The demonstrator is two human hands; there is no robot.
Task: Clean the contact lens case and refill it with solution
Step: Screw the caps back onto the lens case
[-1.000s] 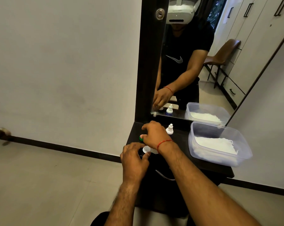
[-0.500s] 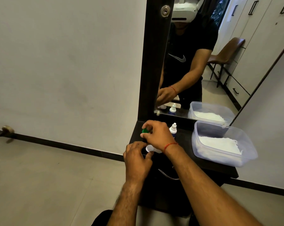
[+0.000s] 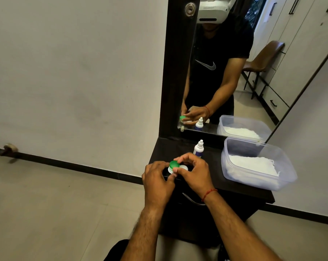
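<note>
Contact lens case (image 3: 178,167), white w/ green cap (image 3: 174,164), held over dark vanity top (image 3: 232,182) front edge. Left hand (image 3: 158,182) grips case; right hand (image 3: 194,171) fingertips pinch green cap, wrist bent. Solution bottle (image 3: 198,149) upright just behind; label unreadable. Mirror (image 3: 225,63) shows swoosh logo on shirt.

Both hands hold a contact lens case over a dark dresser top, in front of a mirror.

The left hand (image 3: 157,182) grips the white contact lens case (image 3: 179,168) from the left, while the right hand (image 3: 194,171) pinches the green cap (image 3: 174,164) between thumb and fingers. A small white solution bottle (image 3: 198,149) stands upright just behind the hands. To the right sits a clear plastic container (image 3: 261,178) holding white tissue (image 3: 253,164). The mirror (image 3: 234,72) reflects the hands, bottle and container.
</note>
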